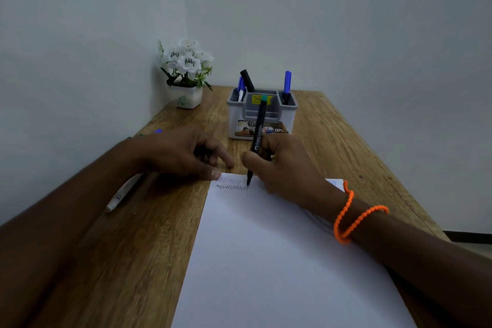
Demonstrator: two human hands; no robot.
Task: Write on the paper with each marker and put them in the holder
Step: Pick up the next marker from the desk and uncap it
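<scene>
Right hand (282,165), fingers grasping a black marker (256,141), tip down on the far left corner of the white paper (279,261), at the end of a black zigzag line (231,187). Left hand (183,154) just beside it on the desk (149,234), fingers loosely curled, thumb tip touching the paper's corner, grasping nothing visible. Beyond the hands, grey holder (262,114) with three markers upright. White pen (121,194) under the left forearm.

The left hand (183,154) covers most of a white marker (121,196) and a blue one (158,131); the paper (266,261) runs off the bottom edge, and the holder (262,114) label is too blurry to read.
</scene>
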